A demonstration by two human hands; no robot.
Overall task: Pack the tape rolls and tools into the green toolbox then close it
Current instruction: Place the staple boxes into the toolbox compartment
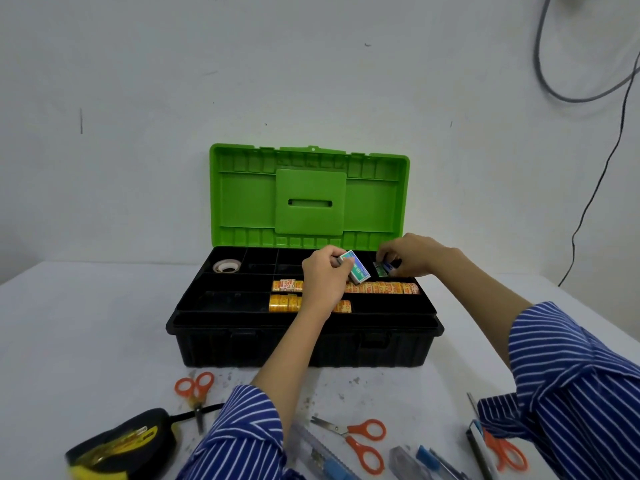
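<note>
The toolbox [304, 344] stands open on the table, green lid [308, 199] upright and a black divided tray on top. Two rows of small yellow tape rolls [287, 303] lie in the tray's middle compartments. A white tape roll [227, 266] sits in the back left compartment. My left hand [325, 278] grips a small blue-green box [355, 268] above the tray. My right hand [412, 256] pinches another small box [384, 268] over the back right compartment.
On the table in front of the toolbox lie orange-handled scissors [195, 389], a second pair [360, 441], a third pair [505, 452], a black-yellow tape measure [121, 445], a clear ruler [311, 452] and blue cutters [429, 459]. A cable [588, 202] hangs on the wall.
</note>
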